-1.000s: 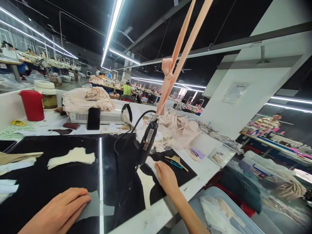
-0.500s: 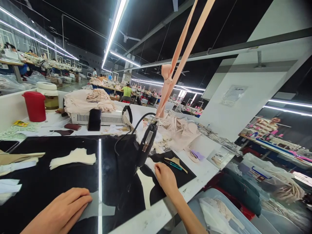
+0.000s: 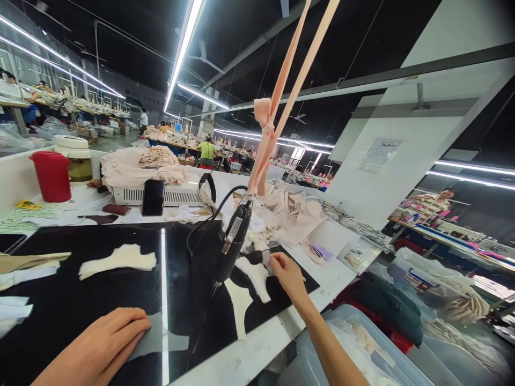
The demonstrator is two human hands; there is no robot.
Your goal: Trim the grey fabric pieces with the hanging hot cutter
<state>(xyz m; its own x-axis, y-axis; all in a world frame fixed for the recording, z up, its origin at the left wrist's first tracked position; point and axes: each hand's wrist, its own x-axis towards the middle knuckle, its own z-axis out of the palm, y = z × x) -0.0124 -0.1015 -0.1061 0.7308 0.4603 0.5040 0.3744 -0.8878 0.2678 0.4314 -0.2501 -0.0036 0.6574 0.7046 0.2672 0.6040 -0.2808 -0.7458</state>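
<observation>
My left hand (image 3: 100,348) lies flat, fingers stretched, pressing a thin grey fabric piece (image 3: 161,338) onto the black work mat (image 3: 60,316) near the front edge. My right hand (image 3: 287,276) is lifted over the mat's right end, fingers pinched on the top of a cream fabric piece (image 3: 255,276) that hangs from them. Just left of that hand a black hand-held tool (image 3: 230,244) hangs point-down from peach straps (image 3: 269,128), its cable looping back.
Another cream piece (image 3: 118,260) lies mid-mat, paper patterns (image 3: 24,262) at the left. A red jug (image 3: 51,176), a phone (image 3: 153,197), a white box under folded fabric (image 3: 140,163) and a fabric heap (image 3: 295,212) stand behind. A plastic bin (image 3: 362,348) sits below right. Other workers sit far back.
My right hand has gone from resting on the mat to pinching the cream piece and raising it. The hanging tool has swung slightly left. My left hand has stayed put.
</observation>
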